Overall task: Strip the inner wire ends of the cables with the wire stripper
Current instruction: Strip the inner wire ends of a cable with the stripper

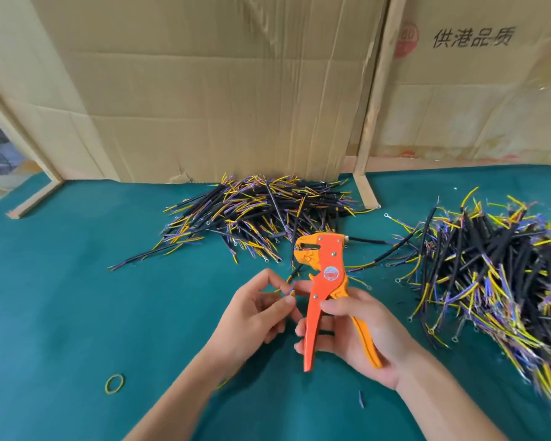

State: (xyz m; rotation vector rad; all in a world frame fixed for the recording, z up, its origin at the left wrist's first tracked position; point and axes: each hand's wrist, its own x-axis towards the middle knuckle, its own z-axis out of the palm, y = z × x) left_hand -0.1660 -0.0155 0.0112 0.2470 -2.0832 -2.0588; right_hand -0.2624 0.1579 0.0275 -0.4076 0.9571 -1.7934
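My right hand [353, 332] grips the handles of an orange wire stripper [323, 281], held upright with its jaws at the top facing left. My left hand [258, 310] pinches the thin coloured inner wires of a black cable [295, 272] just left of the stripper. The cable runs up behind the tool's jaws; its far end is hidden. One heap of black cables with yellow, blue and purple inner wires [261, 214] lies straight ahead. A larger heap [490, 272] lies to the right.
Green mat [77, 297] covers the table. Cardboard sheets [204, 90] and wooden battens [368, 138] stand along the back. A yellow rubber band [114, 383] lies near left, and a small blue wire scrap [360, 399] lies near the front.
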